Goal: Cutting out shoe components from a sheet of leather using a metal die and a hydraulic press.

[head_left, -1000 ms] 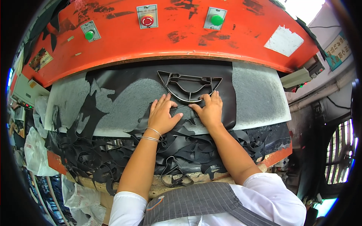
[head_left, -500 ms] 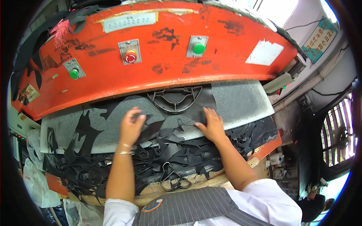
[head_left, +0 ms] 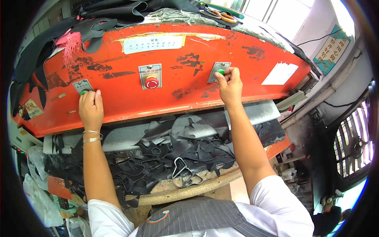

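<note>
My left hand (head_left: 91, 108), fingers curled, is on the left green button (head_left: 83, 92), which its knuckles mostly cover. At the right green button (head_left: 221, 72), my right hand (head_left: 230, 87) is closed with thumb and fingertips against it. Both buttons sit on metal plates on the front of a red press beam (head_left: 181, 96). Below the beam lies a pale cutting board (head_left: 252, 114), partly covered by black sheet material (head_left: 215, 120). The metal cutting die on that sheet is hidden behind the beam now.
A red emergency stop button (head_left: 151, 81) is between the green ones. Black offcuts (head_left: 158, 158) heap along the front ledge, with a loose metal cutting die (head_left: 184, 173) on the edge. Orange-handled scissors (head_left: 227, 17) and black sheets (head_left: 110, 14) lie atop the machine. Plastic bags (head_left: 37, 197) hang left.
Both hands have risen from the black sheet and board to the two green buttons, the left hand also moving outward. The view has shifted, and the beam now hides the die on the sheet.
</note>
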`<state>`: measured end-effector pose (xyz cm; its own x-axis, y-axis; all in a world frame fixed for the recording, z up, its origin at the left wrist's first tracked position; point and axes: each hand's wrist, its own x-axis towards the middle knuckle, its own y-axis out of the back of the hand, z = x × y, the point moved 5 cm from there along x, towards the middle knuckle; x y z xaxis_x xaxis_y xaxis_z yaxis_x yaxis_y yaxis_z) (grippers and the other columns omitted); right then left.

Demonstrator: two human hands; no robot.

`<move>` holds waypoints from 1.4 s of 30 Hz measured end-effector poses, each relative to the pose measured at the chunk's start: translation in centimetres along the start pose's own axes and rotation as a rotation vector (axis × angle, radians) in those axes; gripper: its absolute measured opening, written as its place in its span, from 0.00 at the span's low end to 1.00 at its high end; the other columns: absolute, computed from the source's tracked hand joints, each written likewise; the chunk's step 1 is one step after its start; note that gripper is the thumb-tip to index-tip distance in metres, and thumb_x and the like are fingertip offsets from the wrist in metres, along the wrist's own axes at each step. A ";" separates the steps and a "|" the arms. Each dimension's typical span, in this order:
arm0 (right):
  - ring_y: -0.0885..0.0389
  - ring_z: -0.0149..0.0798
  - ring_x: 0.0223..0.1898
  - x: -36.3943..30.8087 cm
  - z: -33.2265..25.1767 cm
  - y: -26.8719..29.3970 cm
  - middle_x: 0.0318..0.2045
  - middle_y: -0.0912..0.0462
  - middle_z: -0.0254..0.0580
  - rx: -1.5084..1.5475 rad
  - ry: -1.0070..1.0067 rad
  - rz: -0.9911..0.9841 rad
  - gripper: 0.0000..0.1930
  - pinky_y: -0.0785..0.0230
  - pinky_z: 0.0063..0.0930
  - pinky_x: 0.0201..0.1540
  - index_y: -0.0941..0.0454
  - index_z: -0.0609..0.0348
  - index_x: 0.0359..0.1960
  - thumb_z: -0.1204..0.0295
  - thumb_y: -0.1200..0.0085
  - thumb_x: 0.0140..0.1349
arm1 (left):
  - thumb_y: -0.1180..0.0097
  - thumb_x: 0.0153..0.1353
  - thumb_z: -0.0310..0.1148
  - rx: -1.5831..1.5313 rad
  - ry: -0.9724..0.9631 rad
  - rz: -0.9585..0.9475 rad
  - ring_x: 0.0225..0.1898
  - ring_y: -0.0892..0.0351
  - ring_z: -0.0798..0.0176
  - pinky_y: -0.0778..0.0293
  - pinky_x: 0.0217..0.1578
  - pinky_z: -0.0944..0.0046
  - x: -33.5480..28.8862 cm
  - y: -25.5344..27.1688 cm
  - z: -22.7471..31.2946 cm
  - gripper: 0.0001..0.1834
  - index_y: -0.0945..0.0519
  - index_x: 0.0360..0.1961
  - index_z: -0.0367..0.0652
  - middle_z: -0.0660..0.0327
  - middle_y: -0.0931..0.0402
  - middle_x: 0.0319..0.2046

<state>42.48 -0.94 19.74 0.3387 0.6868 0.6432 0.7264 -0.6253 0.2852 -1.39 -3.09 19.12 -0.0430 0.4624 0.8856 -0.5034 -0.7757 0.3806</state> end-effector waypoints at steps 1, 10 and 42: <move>0.30 0.32 0.22 -0.5 -0.6 0.9 0.19 0.28 0.36 -0.018 0.000 0.024 0.15 0.32 0.28 0.29 0.32 0.62 0.36 0.69 0.36 0.58 | 0.50 0.68 0.33 0.052 -0.063 -0.021 0.25 0.40 0.61 0.39 0.29 0.63 -0.1 0.5 1.1 0.18 0.35 0.23 0.35 0.56 0.41 0.22; 0.21 0.49 0.37 -21.4 -0.4 5.8 0.32 0.21 0.47 -0.187 0.020 -1.059 0.21 0.28 0.38 0.41 0.23 0.59 0.37 0.55 0.33 0.53 | 0.40 0.58 0.35 -0.463 0.380 -0.900 0.26 0.22 0.51 0.26 0.29 0.57 -18.0 4.0 14.4 0.10 0.19 0.23 0.42 0.54 0.22 0.23; 0.27 0.45 0.49 -4.0 10.0 -9.7 0.45 0.24 0.43 -0.273 0.767 -1.019 0.23 0.37 0.38 0.50 0.21 0.51 0.43 0.54 0.35 0.48 | 0.40 0.53 0.30 -0.135 0.040 -0.608 0.45 0.24 0.47 0.27 0.46 0.54 -11.8 -22.2 20.6 0.13 0.21 0.41 0.41 0.54 0.22 0.41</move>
<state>40.03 6.07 7.30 -0.7803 0.5656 0.2670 0.2777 -0.0692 0.9582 28.04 -0.16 5.65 0.2548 0.8219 0.5094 -0.5523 -0.3088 0.7743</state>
